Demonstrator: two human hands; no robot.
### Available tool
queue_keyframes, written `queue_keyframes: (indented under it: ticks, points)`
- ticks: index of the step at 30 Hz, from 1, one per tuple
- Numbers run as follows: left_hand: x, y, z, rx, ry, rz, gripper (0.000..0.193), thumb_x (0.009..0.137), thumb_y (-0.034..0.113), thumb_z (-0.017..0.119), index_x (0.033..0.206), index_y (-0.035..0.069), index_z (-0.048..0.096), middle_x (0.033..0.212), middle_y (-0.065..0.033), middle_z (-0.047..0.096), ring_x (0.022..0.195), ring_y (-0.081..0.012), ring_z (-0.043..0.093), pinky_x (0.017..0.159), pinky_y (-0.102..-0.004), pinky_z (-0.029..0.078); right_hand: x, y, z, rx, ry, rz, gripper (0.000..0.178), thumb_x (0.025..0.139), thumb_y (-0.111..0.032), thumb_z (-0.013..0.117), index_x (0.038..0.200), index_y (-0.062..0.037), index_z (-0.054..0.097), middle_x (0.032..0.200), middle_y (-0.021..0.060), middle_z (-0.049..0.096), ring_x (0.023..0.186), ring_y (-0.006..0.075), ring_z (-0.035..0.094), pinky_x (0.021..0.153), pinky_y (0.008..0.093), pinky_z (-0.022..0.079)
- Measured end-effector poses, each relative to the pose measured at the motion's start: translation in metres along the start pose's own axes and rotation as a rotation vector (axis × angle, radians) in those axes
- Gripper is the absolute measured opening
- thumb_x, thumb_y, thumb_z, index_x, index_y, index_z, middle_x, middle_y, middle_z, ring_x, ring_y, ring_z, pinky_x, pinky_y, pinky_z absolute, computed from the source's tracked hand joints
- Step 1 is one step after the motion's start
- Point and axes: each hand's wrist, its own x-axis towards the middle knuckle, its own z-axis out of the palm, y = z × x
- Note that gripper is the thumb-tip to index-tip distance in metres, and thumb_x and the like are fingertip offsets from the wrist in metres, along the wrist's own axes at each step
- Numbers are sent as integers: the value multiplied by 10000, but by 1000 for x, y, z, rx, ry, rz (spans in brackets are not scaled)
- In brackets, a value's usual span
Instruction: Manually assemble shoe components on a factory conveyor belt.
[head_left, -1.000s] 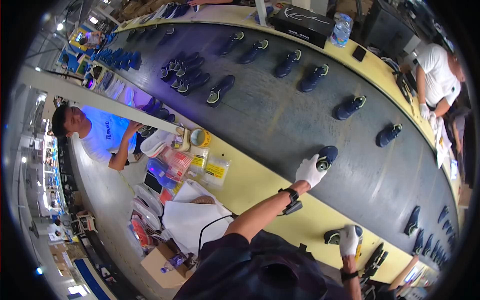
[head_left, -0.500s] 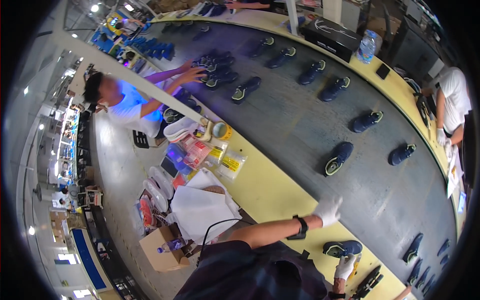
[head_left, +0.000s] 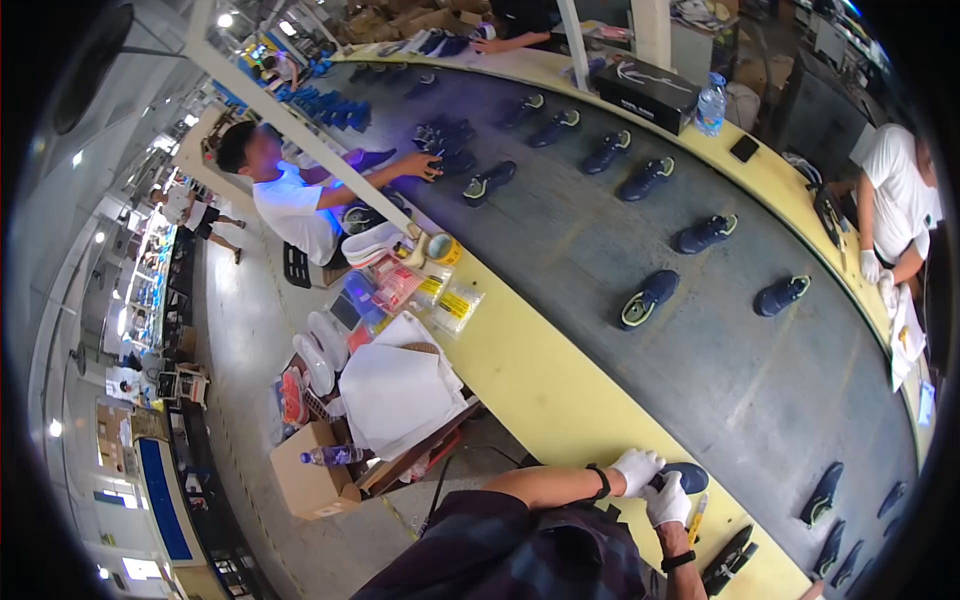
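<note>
Navy-blue, round-toed shoe [head_left: 688, 477] sits on the near yellow worktop [head_left: 570, 410]. At its left end the white-gloved left hand [head_left: 638, 470] and white-gloved right hand [head_left: 668, 500] curl close together; what their fingers pinch, I cannot tell. Just right lies 1 slim yellow tool [head_left: 698, 516]. Farther off, more navy shoes [head_left: 650, 298] dot the dark-grey belt [head_left: 720, 350].

Beside the grey belt [head_left: 560, 265], whose surface looks smooth with dull scuffs, your left glove [head_left: 637, 470] and right glove [head_left: 668, 498] are matt white cloth against a dull-finished navy shoe [head_left: 688, 477]. Across the belt, the bottle [head_left: 711, 108] is clear, glossy plastic; on your side, the carton [head_left: 308, 472] is matt cardboard.
</note>
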Motion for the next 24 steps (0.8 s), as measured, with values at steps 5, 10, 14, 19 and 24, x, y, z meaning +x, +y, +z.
queue_keyframes:
  ticks: [5, 10, 14, 19, 24]
  points:
    - [-8, 9, -6, -38, 36, 18, 533, 748, 213, 834, 1234, 106, 643, 1154, -189, 699, 1104, -376, 703, 906, -486, 576, 3, 9, 3, -124, -62, -50, 435, 906, -291, 751, 1138, -28, 494, 910, 261, 748, 835, 461, 745, 756, 543, 588]
    - [-16, 13, -10, -101, 98, -9, 493, 745, 286, 826, 1190, 132, 681, 1167, -208, 711, 1090, -400, 708, 894, -514, 584, 20, 16, 12, -329, -126, -229, 494, 931, -173, 626, 1330, 66, 460, 809, 222, 754, 761, 418, 757, 684, 510, 591]
    - [-8, 7, 13, -53, 67, -55, 402, 795, 261, 770, 1169, 136, 699, 1194, -221, 708, 1069, -421, 713, 883, -514, 588, 21, 15, 14, -368, -139, -297, 607, 920, -151, 616, 1418, 122, 400, 800, 217, 752, 738, 401, 758, 658, 496, 589]
    - [-12, 15, 4, -82, 79, -44, 380, 815, 255, 750, 1178, 152, 710, 1201, -215, 719, 1092, -426, 712, 893, -511, 587, 22, 28, 27, -309, -65, -253, 531, 907, -184, 654, 1352, 49, 479, 775, 224, 739, 719, 418, 743, 643, 522, 578]
    - [-8, 18, 0, -144, -6, 70, 461, 755, 339, 799, 1168, 143, 737, 1182, -185, 752, 1080, -394, 720, 912, -479, 582, 15, 47, 17, -113, 53, -274, 308, 899, -191, 671, 1142, -30, 569, 784, 226, 739, 713, 453, 728, 644, 547, 565]
